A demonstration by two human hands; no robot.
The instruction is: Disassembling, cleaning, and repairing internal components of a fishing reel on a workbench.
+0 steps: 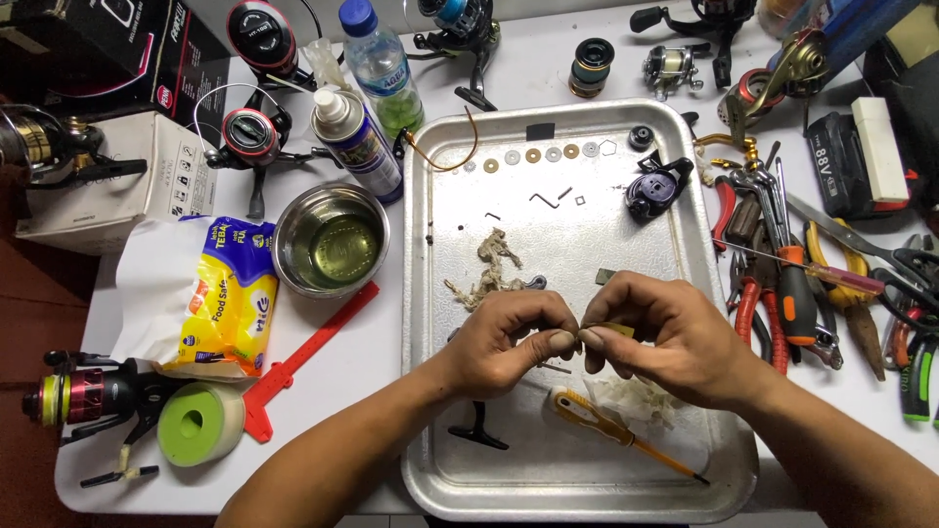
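Observation:
Both hands meet over the middle of a metal tray (685, 293). My left hand (509, 342) and my right hand (665, 337) pinch a small yellowish part (611, 330) between their fingertips, thumbs almost touching. Under the right hand lies a yellow-handled screwdriver (606, 428) and a crumpled tissue (641, 399). A black reel handle (477, 430) lies under the left wrist. A dirty wad of tissue (492, 264) sits just beyond the hands. A row of small washers (533, 154) lines the tray's far edge, beside a black reel body part (653, 188).
Left of the tray stand a steel bowl of liquid (331, 240), a spray can (357, 142), a water bottle (381, 64), a red plastic gauge (308, 357), a tissue pack (227, 293) and a green tape roll (199, 422). Pliers and screwdrivers (792, 284) crowd the right. Fishing reels (249, 132) ring the table.

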